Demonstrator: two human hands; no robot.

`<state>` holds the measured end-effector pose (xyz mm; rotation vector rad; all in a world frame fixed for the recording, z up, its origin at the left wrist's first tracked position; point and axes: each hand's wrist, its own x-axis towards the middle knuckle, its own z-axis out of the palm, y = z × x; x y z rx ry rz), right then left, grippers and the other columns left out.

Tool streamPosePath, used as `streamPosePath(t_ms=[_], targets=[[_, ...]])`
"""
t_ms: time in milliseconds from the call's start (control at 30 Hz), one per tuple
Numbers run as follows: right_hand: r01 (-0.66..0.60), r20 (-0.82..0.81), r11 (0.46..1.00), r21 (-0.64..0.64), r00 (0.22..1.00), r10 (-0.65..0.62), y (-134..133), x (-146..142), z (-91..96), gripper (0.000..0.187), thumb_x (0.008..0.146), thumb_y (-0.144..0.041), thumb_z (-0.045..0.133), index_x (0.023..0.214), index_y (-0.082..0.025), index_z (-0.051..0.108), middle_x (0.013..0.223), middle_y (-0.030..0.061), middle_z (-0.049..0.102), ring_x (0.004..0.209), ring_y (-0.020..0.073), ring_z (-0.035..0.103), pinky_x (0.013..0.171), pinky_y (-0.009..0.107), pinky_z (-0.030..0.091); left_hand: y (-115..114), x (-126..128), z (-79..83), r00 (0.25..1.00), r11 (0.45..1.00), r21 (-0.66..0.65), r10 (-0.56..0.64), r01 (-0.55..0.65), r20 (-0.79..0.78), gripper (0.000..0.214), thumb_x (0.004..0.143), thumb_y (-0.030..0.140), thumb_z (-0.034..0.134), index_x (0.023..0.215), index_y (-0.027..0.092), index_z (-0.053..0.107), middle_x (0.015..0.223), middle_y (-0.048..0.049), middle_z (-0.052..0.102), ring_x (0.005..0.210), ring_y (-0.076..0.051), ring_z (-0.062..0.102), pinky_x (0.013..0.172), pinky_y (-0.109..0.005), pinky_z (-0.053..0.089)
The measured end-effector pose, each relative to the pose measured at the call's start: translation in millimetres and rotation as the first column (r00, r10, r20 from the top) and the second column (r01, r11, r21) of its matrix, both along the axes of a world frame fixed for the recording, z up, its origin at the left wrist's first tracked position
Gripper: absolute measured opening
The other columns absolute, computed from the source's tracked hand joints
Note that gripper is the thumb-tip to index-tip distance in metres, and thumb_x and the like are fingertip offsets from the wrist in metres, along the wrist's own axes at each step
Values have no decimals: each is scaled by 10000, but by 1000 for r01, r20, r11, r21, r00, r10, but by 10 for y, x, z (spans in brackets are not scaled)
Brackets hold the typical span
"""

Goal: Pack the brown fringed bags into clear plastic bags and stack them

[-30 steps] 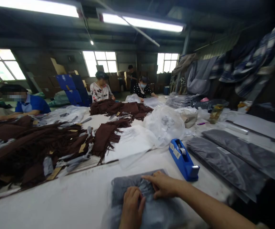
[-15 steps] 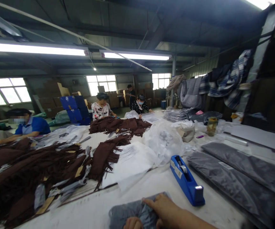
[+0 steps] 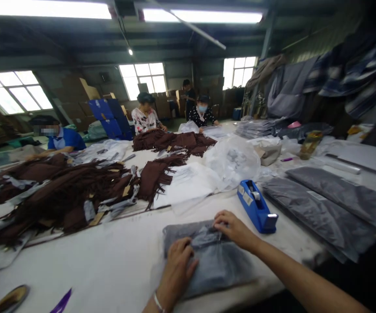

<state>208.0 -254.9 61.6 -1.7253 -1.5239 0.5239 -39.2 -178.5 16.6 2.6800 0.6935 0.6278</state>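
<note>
A dark grey folded garment in a clear plastic bag [image 3: 220,261] lies flat in front of me. My left hand [image 3: 179,263] rests on its left part, fingers slightly bent and the thumb apart. On the upper edge, my right hand [image 3: 235,228] has its fingertips pinched together at the bag's film. Creases in the plastic run between the two hands. Just beyond my right hand stands a blue tape dispenser [image 3: 257,208].
Brown fringed scarves [image 3: 74,191] with tags are heaped at left. Grey bagged garments [image 3: 318,213] lie at right. A tape roll [image 3: 10,300] and a purple object [image 3: 61,302] are near the front left. Several people sit or stand beyond the table.
My view has tilted down, so the bagged garment shows fully. My hands have moved further apart; the right one, earlier pointing a finger on the bag, now pinches at its upper edge.
</note>
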Motion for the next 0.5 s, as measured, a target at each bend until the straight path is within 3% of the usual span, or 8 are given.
streamPosePath(t_ms=[167, 333, 500], targets=[[-205, -52, 969, -140, 979, 199, 208, -294, -3, 323, 863, -422, 430, 810, -176, 632, 750, 12, 630, 729, 143, 564, 678, 250, 411, 131, -411, 107, 980, 982, -73, 166, -175, -113, 53, 803, 217, 566, 854, 202, 571, 989, -50, 594, 978, -230, 518, 877, -409, 377], [-395, 59, 885, -247, 905, 421, 526, -716, 57, 465, 882, -492, 361, 730, -168, 657, 628, 2, 612, 582, 115, 522, 552, 228, 358, 180, -489, 28, 952, 933, -191, 290, -304, -100, 70, 792, 234, 573, 847, 192, 582, 836, -32, 612, 830, -206, 548, 775, -347, 388], [-466, 254, 782, -414, 766, 590, 801, -1000, 80, 302, 697, -488, 630, 692, -189, 672, 615, 16, 634, 586, 159, 553, 581, 271, 399, 203, -443, -173, 924, 866, -352, 382, -356, 5, 175, 844, 321, 505, 749, 189, 566, 752, -18, 611, 734, -177, 556, 682, -279, 401]])
